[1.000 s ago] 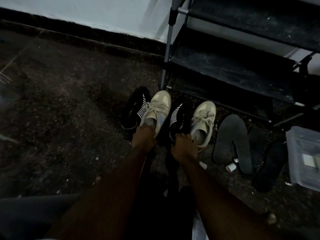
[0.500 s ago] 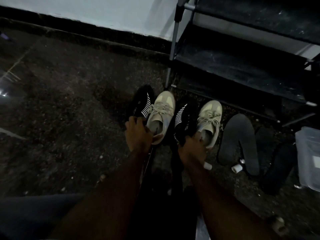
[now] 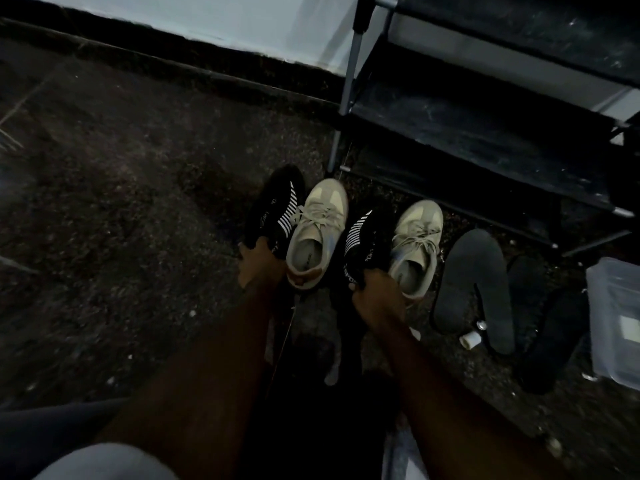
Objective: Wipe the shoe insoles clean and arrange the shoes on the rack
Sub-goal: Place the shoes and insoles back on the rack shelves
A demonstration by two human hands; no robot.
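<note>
Two black shoes with white stripes and two beige lace-up shoes stand alternating in a row on the dark floor. My left hand (image 3: pixel 259 266) grips the heel of the left black shoe (image 3: pixel 273 209). My right hand (image 3: pixel 375 292) grips the heel of the right black shoe (image 3: pixel 363 239). Between them stands one beige shoe (image 3: pixel 320 230); the other beige shoe (image 3: pixel 417 244) is at the right end. Dark insoles (image 3: pixel 474 282) lie on the floor to the right. The black shoe rack (image 3: pixel 485 109) stands behind, its shelves bare.
A clear plastic box (image 3: pixel 616 320) sits at the right edge. A small white cylinder (image 3: pixel 470 339) lies by the insoles. A wall with a dark skirting runs along the top. My knee shows at the bottom left.
My left hand has shifted from the left beige shoe's heel to the left black shoe's heel. My right hand stays at the right black shoe's heel.
</note>
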